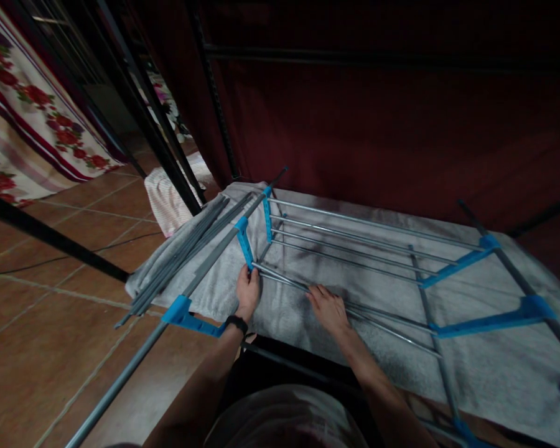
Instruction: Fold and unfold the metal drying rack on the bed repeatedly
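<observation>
Pale clothing (284,426) on the person's body lies closest to the camera, at six o'clock, with the two forearms reaching up on either side of it. Between them and the dark red curtain (382,137) at twelve o'clock, a drying-rack-like frame of grey poles and blue brackets rests over a grey blanket (508,386). The left hand (247,292), a black band (237,322) at its wrist, pinches at the left end of a few slim metal tubes (284,279), right by the lower tip of a blue bracket (245,246). The right hand (327,307), at about four o'clock from the left, curls palm-down over the same tubes and grasps them; from it they run toward ten o'clock to the left hand and toward four o'clock, spreading slightly apart. Fixed rods (378,223) cross the frame at one o'clock from the right hand, and the strip of blanket between them and the tubes widens rightward. Just below the hands comes the blanket's near edge, with a dark gap past it. Toward ten o'clock from the left hand, beyond the left pole (135,364), lies a bundle of loose grey rods (180,264); tiled floor (37,348) opens out at nine.
</observation>
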Motion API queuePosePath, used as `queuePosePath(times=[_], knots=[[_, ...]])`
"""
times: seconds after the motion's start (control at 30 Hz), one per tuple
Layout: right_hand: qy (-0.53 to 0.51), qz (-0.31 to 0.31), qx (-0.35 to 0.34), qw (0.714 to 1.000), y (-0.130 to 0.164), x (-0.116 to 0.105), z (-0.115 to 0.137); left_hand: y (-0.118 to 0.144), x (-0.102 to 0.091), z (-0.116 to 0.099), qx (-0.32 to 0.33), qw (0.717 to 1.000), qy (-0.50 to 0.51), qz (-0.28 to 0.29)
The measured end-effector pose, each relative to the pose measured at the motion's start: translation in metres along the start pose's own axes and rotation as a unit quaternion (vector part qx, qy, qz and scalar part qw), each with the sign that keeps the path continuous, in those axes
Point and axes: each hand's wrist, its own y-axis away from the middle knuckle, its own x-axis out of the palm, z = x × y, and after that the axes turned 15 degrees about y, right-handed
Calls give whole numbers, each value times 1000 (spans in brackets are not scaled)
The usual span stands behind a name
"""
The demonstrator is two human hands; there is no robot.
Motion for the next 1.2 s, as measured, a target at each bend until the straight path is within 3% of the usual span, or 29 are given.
queuePosePath(times=[0.3,0.73,1.2], knots=[[-3,-49,-11,999,0,12,-2,-1,0,13,10,1000,-21,1],[-1,-126,-8,992,-1,20,-5,2,1,6,12,998,-65,-2],[-9,-120,1,993,-6,14,-7,3,1,4,9,997,-77,3]])
